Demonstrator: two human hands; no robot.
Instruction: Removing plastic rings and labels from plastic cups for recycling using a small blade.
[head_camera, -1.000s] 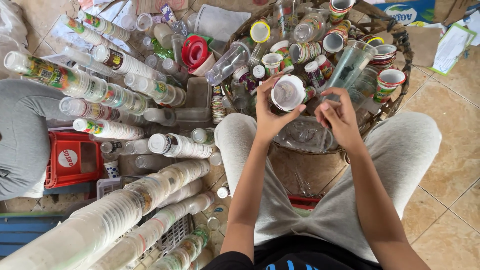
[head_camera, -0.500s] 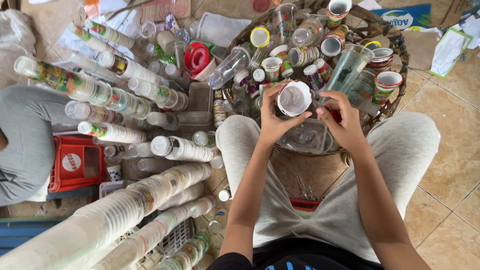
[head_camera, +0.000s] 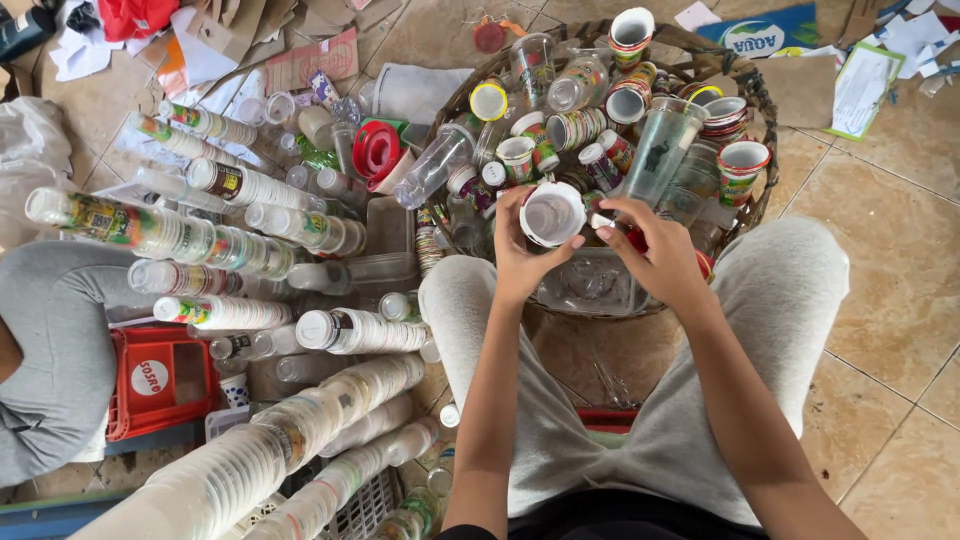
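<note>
Fingers of the left hand (head_camera: 523, 262) clamp a clear plastic cup (head_camera: 551, 215) above the wicker basket (head_camera: 752, 90); the right hand (head_camera: 655, 252) pinches its torn seal strip (head_camera: 603, 222) — a hard tug could likely split the thin rim; stacked cups (head_camera: 250, 465) crowd the floor alongside.

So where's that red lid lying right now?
In the head view the red lid lies at upper left of centre, just outside the woven basket, beside a tipped clear plastic cup and above the rows of stacked cups.
</note>
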